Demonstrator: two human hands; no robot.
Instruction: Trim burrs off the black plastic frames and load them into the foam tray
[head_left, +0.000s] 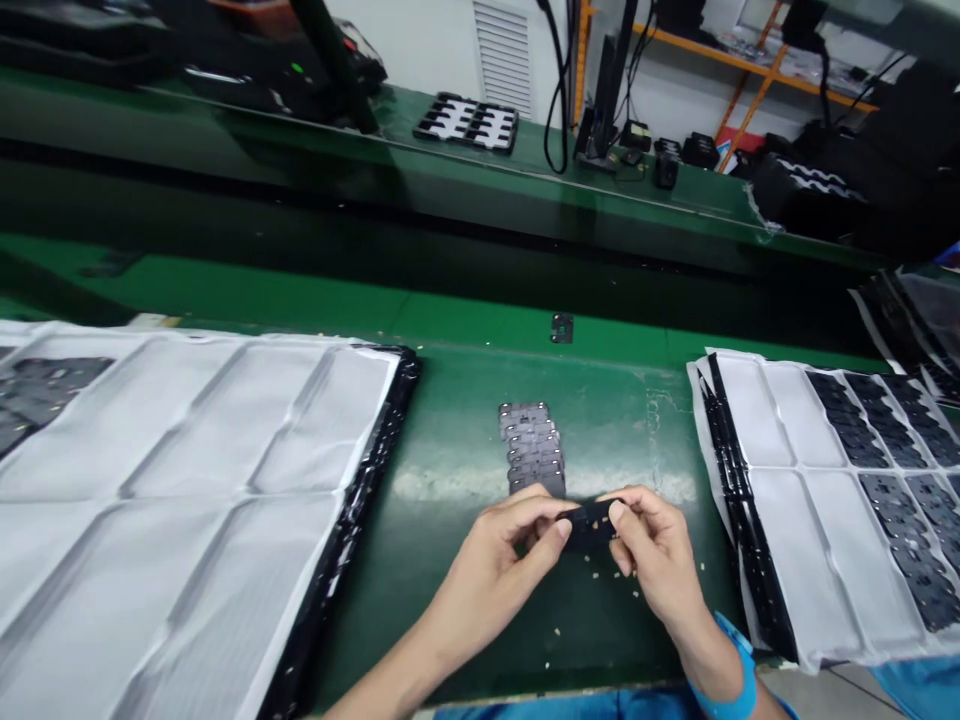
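Observation:
Both hands meet over the green bench near its front edge. My left hand (504,548) and my right hand (651,546) pinch the two ends of a small flat black part (592,520) between thumb and fingers. Just beyond the hands a short overlapping row of similar dark grey parts (531,447) lies on the bench surface. A blue wristband (731,680) sits on my right wrist.
A stack of white moulded trays (195,480) lies at left. At right another white tray (780,470) holds several rows of black parts (900,490). One loose black part (562,327) rests farther back. Beyond the conveyor stand a tray (466,122), cables and equipment.

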